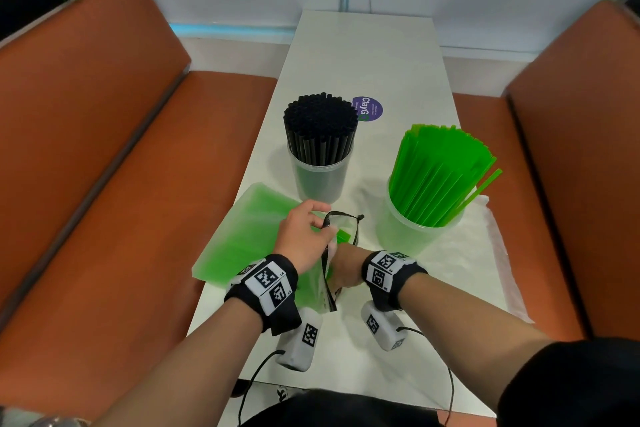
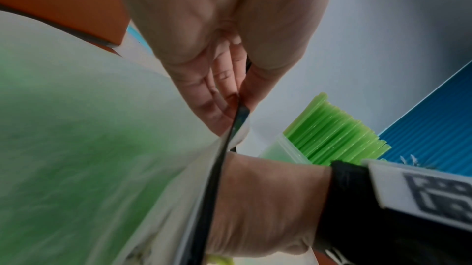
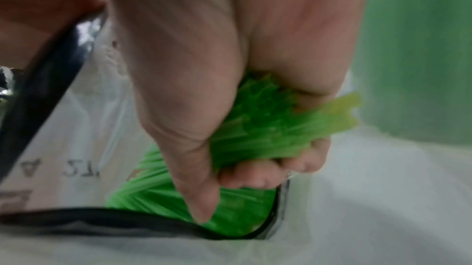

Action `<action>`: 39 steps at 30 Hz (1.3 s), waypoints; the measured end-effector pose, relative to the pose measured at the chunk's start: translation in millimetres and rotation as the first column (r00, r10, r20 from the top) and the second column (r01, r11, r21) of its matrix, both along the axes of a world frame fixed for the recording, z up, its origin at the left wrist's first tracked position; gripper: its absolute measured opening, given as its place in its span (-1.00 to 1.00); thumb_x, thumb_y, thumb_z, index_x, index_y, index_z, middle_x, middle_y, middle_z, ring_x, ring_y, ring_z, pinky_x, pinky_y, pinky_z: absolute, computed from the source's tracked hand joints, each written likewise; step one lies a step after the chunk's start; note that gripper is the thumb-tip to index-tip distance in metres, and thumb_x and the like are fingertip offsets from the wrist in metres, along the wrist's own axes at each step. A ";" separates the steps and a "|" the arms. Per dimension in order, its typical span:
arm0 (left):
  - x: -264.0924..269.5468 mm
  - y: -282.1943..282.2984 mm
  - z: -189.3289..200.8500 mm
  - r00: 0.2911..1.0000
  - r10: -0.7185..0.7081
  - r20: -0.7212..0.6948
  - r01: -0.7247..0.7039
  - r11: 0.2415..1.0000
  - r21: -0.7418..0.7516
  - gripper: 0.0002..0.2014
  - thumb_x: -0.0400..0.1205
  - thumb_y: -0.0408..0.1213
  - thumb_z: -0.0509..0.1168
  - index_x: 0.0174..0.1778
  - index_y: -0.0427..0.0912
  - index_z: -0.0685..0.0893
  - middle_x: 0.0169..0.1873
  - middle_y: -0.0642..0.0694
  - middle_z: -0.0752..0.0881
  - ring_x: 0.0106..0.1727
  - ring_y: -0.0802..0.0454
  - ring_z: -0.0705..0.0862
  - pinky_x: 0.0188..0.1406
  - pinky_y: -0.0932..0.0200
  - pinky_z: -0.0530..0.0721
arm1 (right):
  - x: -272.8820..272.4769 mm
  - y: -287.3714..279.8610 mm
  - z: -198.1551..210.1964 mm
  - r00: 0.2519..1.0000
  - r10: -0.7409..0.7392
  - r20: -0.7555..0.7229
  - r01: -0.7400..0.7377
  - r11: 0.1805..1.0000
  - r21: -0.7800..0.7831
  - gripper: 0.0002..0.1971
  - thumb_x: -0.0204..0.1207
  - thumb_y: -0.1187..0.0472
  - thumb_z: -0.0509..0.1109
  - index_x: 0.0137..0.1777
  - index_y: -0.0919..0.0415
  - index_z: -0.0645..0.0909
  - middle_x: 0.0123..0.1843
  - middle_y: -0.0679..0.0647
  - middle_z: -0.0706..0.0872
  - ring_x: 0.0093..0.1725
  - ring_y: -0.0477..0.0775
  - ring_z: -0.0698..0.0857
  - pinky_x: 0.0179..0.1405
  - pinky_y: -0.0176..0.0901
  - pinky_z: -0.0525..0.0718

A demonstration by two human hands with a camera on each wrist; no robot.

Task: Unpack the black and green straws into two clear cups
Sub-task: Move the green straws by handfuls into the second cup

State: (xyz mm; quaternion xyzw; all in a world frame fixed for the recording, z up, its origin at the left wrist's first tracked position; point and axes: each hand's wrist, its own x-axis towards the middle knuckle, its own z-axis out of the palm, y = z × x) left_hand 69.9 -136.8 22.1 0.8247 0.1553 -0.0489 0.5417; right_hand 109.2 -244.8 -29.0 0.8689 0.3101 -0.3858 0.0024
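Observation:
A clear zip bag [image 1: 341,229] with a black rim [image 3: 153,223] stands near the table's front. My left hand [image 1: 304,236] pinches its rim [image 2: 240,116] between thumb and fingers. My right hand [image 1: 341,270] is inside the bag, fingers curled round a bundle of green straws [image 3: 268,136]. Behind, one clear cup [image 1: 320,177] holds black straws [image 1: 320,125]. To the right, a second clear cup [image 1: 412,229] holds green straws [image 1: 440,170], also seen as green straws [image 2: 334,134] in the left wrist view.
A sealed pack of green straws [image 1: 242,236] lies flat at the left of the white table [image 1: 363,55]. Empty clear plastic [image 1: 485,253] lies at the right. A purple sticker [image 1: 369,109] sits behind the black straws. Orange bench seats [image 1: 104,149] flank the table.

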 end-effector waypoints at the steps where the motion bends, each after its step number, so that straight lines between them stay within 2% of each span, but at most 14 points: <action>1: 1.3 -0.7 0.2 1.000 -0.004 -0.002 0.004 1.000 0.000 -0.72 0.58 -0.38 0.44 0.10 0.08 0.66 -0.20 -0.04 0.77 -0.14 -0.01 0.78 0.09 -0.12 0.77 | 1.4 -5.0 1.7 0.999 -0.022 0.045 0.020 0.999 0.049 -0.73 0.52 0.13 0.43 0.13 0.28 0.62 -0.05 0.20 0.73 -0.04 0.21 0.68 -0.04 -0.05 0.67; 3: 4.9 -2.3 0.7 1.000 -0.008 -0.003 0.008 1.000 0.007 -0.71 0.56 -0.43 0.41 0.06 0.07 0.66 -0.19 -0.12 0.77 -0.19 -0.10 0.80 0.00 -0.14 0.80 | 5.7 -20.2 7.8 0.988 -0.071 0.135 0.059 0.994 0.092 -0.72 0.47 0.16 0.46 0.13 0.26 0.64 -0.03 0.19 0.73 -0.05 0.22 0.70 -0.16 -0.08 0.67; 6: 12.3 -2.2 -0.5 1.000 0.008 -0.011 -0.008 1.000 0.024 -0.69 0.55 -0.48 0.39 0.06 0.04 0.67 -0.20 -0.09 0.76 -0.16 -0.10 0.78 0.03 -0.13 0.78 | 10.4 -57.9 16.0 0.964 -0.162 0.211 0.137 0.982 0.130 -0.80 0.42 0.23 0.45 0.04 0.20 0.62 -0.11 0.13 0.68 -0.14 0.18 0.69 -0.28 -0.11 0.61; 10: 22.7 0.1 -3.5 0.998 0.070 0.005 -0.070 0.997 0.019 -0.70 0.59 -0.48 0.37 0.08 0.04 0.66 -0.10 -0.11 0.73 -0.11 -0.17 0.75 -0.01 -0.04 0.77 | 4.8 -126.1 23.4 0.941 -0.270 0.202 0.234 0.954 0.187 -0.85 0.37 0.25 0.43 -0.09 0.09 0.57 -0.23 0.01 0.64 -0.25 0.07 0.61 -0.34 -0.17 0.49; 14: 33.5 -2.8 -7.4 0.988 0.153 0.003 -0.153 0.988 -0.035 -0.66 0.55 -0.55 0.34 0.09 -0.02 0.66 -0.18 -0.18 0.73 -0.17 -0.23 0.76 0.01 -0.18 0.79 | -10.7 -183.9 29.3 0.898 -0.380 0.219 0.340 0.919 0.202 -0.86 0.34 0.20 0.41 -0.16 0.00 0.54 -0.25 -0.01 0.69 -0.24 0.07 0.66 -0.31 -0.12 0.61; 16: 37.7 -5.8 -8.5 0.984 0.177 -0.006 -0.177 0.983 -0.053 -0.63 0.51 -0.57 0.34 0.05 0.02 0.65 -0.11 -0.27 0.75 -0.11 -0.30 0.77 0.03 -0.20 0.78 | -17.7 -201.5 32.0 0.880 -0.423 0.215 0.379 0.900 0.217 -0.88 0.33 0.20 0.41 -0.16 0.02 0.55 -0.26 -0.02 0.69 -0.25 0.05 0.67 -0.31 -0.10 0.63; 21: 44.9 -4.8 -16.3 0.978 0.203 -0.040 -0.206 0.975 -0.089 -0.61 0.48 -0.58 0.31 -0.05 0.08 0.64 -0.02 -0.34 0.75 -0.02 -0.34 0.77 0.10 -0.27 0.76 | -30.3 -237.6 36.6 0.840 -0.507 0.194 0.451 0.850 0.271 -0.88 0.35 0.20 0.43 -0.14 0.03 0.58 -0.32 -0.07 0.66 -0.36 -0.13 0.58 -0.53 -0.37 0.41; 25: 42.6 -8.2 -22.3 0.987 0.135 -0.083 -0.143 0.984 -0.106 -0.60 0.49 -0.59 0.31 0.09 -0.02 0.65 -0.09 -0.32 0.77 -0.08 -0.31 0.77 0.05 -0.27 0.78 | -34.2 -239.8 38.7 0.827 -0.549 0.125 0.478 0.802 0.358 -0.87 0.35 0.20 0.48 -0.12 0.03 0.63 -0.34 -0.11 0.66 -0.44 -0.28 0.55 -0.48 -0.43 0.46; 28: 39.2 -13.1 -23.4 0.989 0.130 -0.064 -0.134 0.989 -0.056 -0.70 0.58 -0.48 0.31 0.17 -0.06 0.64 0.02 -0.27 0.74 0.01 -0.28 0.74 0.12 -0.20 0.75 | -30.3 -230.6 38.2 0.812 -0.577 0.089 0.496 0.762 0.416 -0.87 0.35 0.18 0.49 -0.16 0.02 0.61 -0.34 -0.11 0.66 -0.46 -0.25 0.53 -0.49 -0.42 0.44; 31: 37.3 -11.6 -11.4 0.980 0.195 0.040 -0.196 0.980 0.027 -0.82 0.68 -0.18 0.26 0.17 -0.03 0.64 0.20 -0.23 0.66 0.13 -0.18 0.64 0.22 -0.05 0.61 | -26.3 -220.8 38.8 0.813 -0.577 0.080 0.482 0.743 0.463 -0.82 0.33 0.18 0.50 -0.27 -0.06 0.54 -0.39 -0.15 0.61 -0.46 -0.24 0.53 -0.49 -0.41 0.41; 33: 36.1 -10.6 1.6 0.966 0.242 0.093 -0.226 0.961 -0.157 -0.71 0.73 -0.02 0.16 0.23 -0.06 0.65 0.27 -0.17 0.64 0.21 -0.13 0.62 0.26 -0.09 0.60 | -24.5 -212.5 40.9 0.807 -0.587 0.070 0.482 0.721 0.499 -0.81 0.32 0.17 0.50 -0.28 -0.11 0.53 -0.39 -0.16 0.62 -0.45 -0.23 0.54 -0.45 -0.38 0.46; 36: 31.7 -18.8 25.1 0.963 0.226 0.147 -0.113 0.834 -0.540 -0.51 0.79 0.10 -0.02 0.45 -0.08 0.60 0.34 -0.10 0.66 0.25 -0.03 0.66 0.18 -0.02 0.60 | -23.0 -193.0 44.2 0.800 -0.599 0.033 0.479 0.672 0.566 -0.84 0.31 0.12 0.50 -0.20 -0.15 0.60 -0.37 -0.15 0.67 -0.45 -0.20 0.59 -0.41 -0.22 0.61; 37: 31.8 -23.9 31.4 0.963 0.211 0.167 -0.065 0.784 -0.617 -0.48 0.78 0.12 -0.04 0.48 -0.09 0.58 0.35 -0.12 0.66 0.27 -0.04 0.66 0.21 -0.04 0.59 | -23.1 -185.4 45.0 0.807 -0.590 0.014 0.474 0.662 0.581 -0.84 0.31 0.10 0.49 -0.13 -0.11 0.62 -0.37 -0.13 0.69 -0.46 -0.18 0.62 -0.41 -0.19 0.64; 39: 33.5 -33.9 44.2 0.957 0.219 0.188 -0.028 0.719 -0.695 -0.51 0.76 0.12 0.03 0.47 -0.05 0.59 0.37 -0.13 0.66 0.31 -0.12 0.69 0.28 -0.14 0.62 | -23.2 -172.2 45.3 0.844 -0.536 0.019 0.430 0.697 0.574 -0.81 0.32 0.07 0.49 -0.09 -0.07 0.59 -0.35 -0.10 0.70 -0.45 -0.16 0.66 -0.43 -0.26 0.65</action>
